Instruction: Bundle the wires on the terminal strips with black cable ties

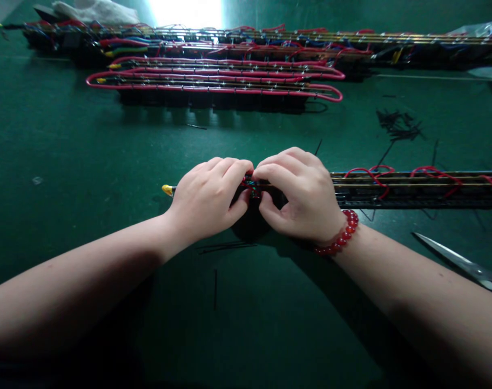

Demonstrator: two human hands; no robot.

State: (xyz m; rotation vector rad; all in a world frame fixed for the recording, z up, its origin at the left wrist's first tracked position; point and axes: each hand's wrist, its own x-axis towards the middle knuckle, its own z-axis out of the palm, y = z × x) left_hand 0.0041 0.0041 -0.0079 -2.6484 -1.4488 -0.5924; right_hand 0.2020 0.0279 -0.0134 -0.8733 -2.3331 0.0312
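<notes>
A long black rail (416,197) with metal rods and red wires runs in from the right and passes under both of my hands. My left hand (213,192) is curled over its left part, thumb and forefinger close together at a small knot of red and green wires (251,188). Just right of that spot, my right hand (296,192) grips the rail with bent fingers and thumb, a red bead bracelet at the wrist. The fingertips of both hands nearly meet. A yellow-tipped lead (167,189) sticks out beyond my left hand. What lies beneath my palms is hidden.
Similar wired rails (229,81) with long red cables lie across the back of the green table (67,156). Scissors (468,267) rest at the right. Black cable ties (227,247) lie in front of my hands, and a heap of black strips (399,125) sits behind.
</notes>
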